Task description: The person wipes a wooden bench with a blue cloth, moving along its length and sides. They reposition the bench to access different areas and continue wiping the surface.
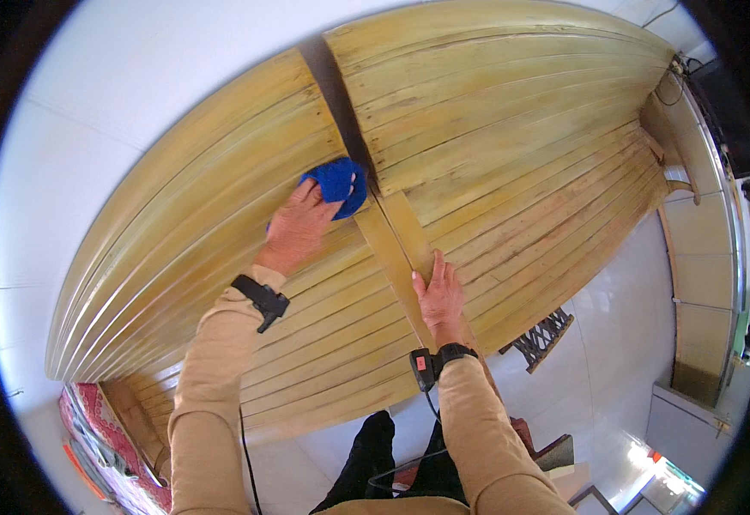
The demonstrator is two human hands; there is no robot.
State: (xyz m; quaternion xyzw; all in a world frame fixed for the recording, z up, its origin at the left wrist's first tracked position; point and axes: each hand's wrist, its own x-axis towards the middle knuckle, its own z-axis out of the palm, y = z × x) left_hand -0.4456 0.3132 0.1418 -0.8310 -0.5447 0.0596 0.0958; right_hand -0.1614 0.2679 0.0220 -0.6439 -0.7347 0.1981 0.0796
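Note:
A long wooden slatted bench (516, 109) with a curved-looking back spans the view. My left hand (298, 225) holds a bunched blue cloth (337, 183) against the slats of its back, left of a dark vertical gap. On the flat boards that cross the seat slats near the middle rests my right hand (440, 296), its fingers apart and nothing in it. A black strap device is on each wrist; a cable hangs from the right one.
A dark lattice piece (539, 338) shows on the tiled floor under the seat's front edge. Patterned pink fabric (117, 450) lies at the lower left. Cabinets (700, 277) stand at the right. My legs are at the bottom, with a black cable across them.

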